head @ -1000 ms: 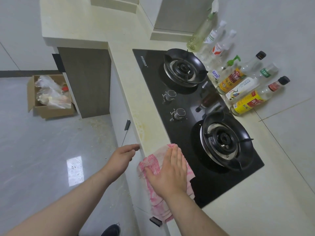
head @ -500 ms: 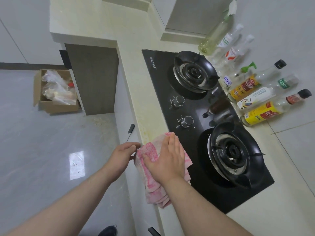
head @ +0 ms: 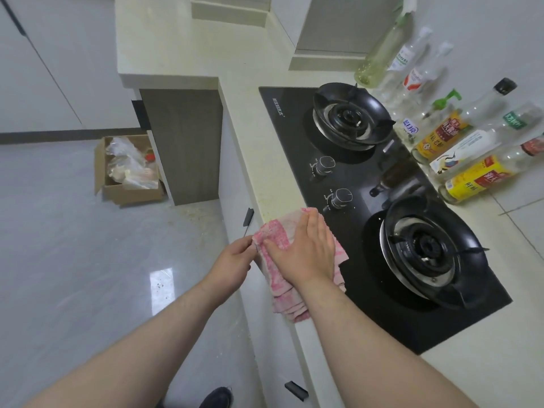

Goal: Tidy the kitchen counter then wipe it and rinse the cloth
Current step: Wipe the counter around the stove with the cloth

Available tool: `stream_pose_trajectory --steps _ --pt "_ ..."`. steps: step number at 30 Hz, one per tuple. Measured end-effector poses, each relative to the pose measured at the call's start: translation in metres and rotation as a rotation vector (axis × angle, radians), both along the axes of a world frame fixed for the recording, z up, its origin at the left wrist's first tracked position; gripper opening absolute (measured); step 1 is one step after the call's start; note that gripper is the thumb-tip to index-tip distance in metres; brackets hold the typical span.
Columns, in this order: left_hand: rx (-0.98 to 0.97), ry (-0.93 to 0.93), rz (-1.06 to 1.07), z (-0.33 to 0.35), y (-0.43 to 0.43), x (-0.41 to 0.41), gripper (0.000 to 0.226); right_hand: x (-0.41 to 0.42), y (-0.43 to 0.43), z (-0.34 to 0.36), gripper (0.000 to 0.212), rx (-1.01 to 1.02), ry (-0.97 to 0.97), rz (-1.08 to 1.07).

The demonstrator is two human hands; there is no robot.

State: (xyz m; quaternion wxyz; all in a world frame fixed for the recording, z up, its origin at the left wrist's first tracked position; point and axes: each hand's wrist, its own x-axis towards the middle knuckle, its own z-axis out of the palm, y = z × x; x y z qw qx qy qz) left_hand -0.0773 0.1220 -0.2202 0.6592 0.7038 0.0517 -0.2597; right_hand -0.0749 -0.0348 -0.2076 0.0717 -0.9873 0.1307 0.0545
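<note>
A pink and white cloth point(head: 278, 235) lies on the front strip of the cream counter point(head: 250, 160), partly over the edge of the black gas hob point(head: 368, 184), with one end hanging down past the counter's front. My right hand point(head: 306, 248) presses flat on the cloth, fingers straight. My left hand point(head: 234, 263) is at the counter's front edge and pinches the cloth's left edge.
The hob has two burners point(head: 350, 119) point(head: 426, 251) and two knobs point(head: 338, 197). Several bottles point(head: 441, 134) lean along the tiled wall at the right. A cardboard box point(head: 129, 169) with plastic bags stands on the grey floor. Drawer handles point(head: 248, 216) stick out below the counter.
My right hand has slid the cloth along the front strip toward the knobs. My left hand, open at the counter's edge a second ago, now pinches the cloth's edge.
</note>
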Motion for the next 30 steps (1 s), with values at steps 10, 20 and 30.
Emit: stream_pose_trajectory --steps 10,20,30 --pt "0.087 -0.031 -0.049 0.004 -0.012 -0.008 0.035 -0.099 -0.012 0.007 0.120 -0.001 0.098 -0.092" --pt "0.037 -0.007 -0.003 0.016 -0.011 0.000 0.034 -0.081 -0.015 0.009 0.116 -0.031 0.123 -0.031" --pt "0.029 -0.041 -0.044 0.009 -0.012 0.015 0.066 -0.047 -0.012 0.006 0.117 -0.035 0.110 0.000"
